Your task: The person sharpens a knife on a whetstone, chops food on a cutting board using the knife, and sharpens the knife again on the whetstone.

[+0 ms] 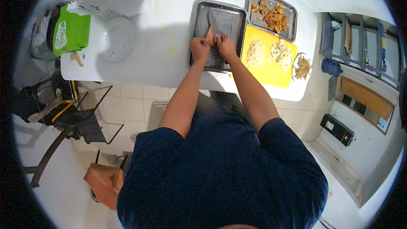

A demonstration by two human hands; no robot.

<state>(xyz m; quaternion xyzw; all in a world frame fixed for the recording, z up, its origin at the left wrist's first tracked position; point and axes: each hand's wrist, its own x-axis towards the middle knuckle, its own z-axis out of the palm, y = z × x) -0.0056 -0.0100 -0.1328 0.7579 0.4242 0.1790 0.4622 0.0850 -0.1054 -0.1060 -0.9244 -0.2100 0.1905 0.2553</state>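
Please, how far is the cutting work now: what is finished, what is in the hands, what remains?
Looks done: pale chopped piles on the yellow board, small brown pieces in the white dish.
In hand: left hand holds an orange piece over the dark tray; right hand holds the knife.
Left: probably that piece; perhaps the coarser brown chunks, but I cannot tell.

This looks like a food-preparation spot in a plainly fitted room, possibly a kitchen, with a white table [161, 65] across the upper half of the frame over a pale tiled floor [133, 99]. Metal trays, chopped food on a yellow cutting board [265, 74] and a knife [213, 21] point to cooking work, while a shelving rack [360, 44] stands at upper right and what appears to be a blue water bottle [330, 67] sits near it.
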